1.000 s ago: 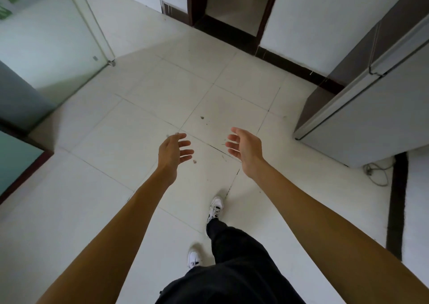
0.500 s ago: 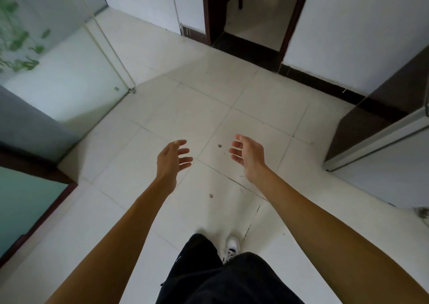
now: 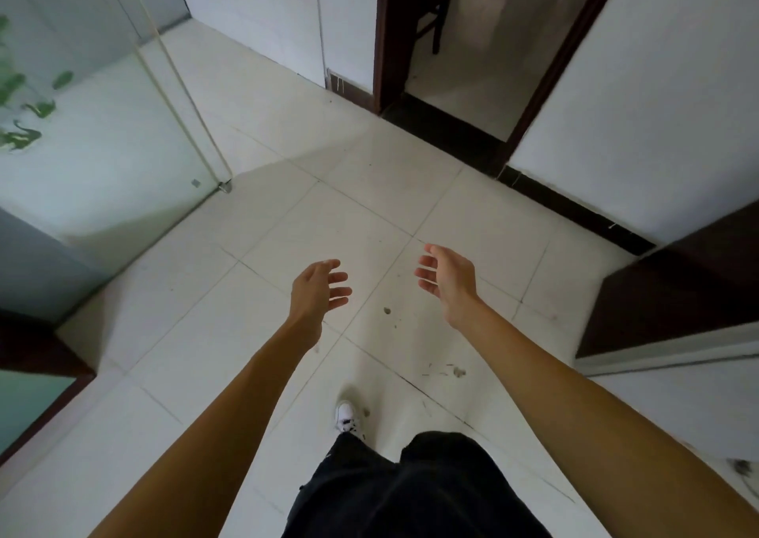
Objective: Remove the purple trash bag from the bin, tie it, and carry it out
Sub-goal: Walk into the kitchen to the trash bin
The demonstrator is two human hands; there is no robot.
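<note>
Nearest, black trousers (image 3: 410, 492) of soft matte cloth fill the lower centre, with one white shoe (image 3: 347, 414) with dark markings planted ahead of them on the tiled floor (image 3: 230, 332). Both bare forearms reach forward over it. Left hand (image 3: 316, 291): released, fingers spread and loosely curled, palm turned inward, holding nothing and touching nothing. Right hand (image 3: 447, 276): likewise released, fingers slack and apart, palm facing the left hand, nothing in it. The two hands are apart, with bare floor showing between them.

Floor: large glossy off-white square tiles with thin dark joints; small dark specks (image 3: 443, 369) and scuffs lie just ahead of the shoe and below the right hand. At right, a dark brown cabinet (image 3: 673, 291) with a pale grey edge. At left, a frosted glass panel (image 3: 102, 135) with green leaf shapes. Further on, white walls (image 3: 657, 106) with dark skirting, then an open doorway (image 3: 472, 65) in a dark frame; inside it, a dark wooden chair leg (image 3: 435, 16) on shiny floor.

The purple trash bag and its bin are not in view.
</note>
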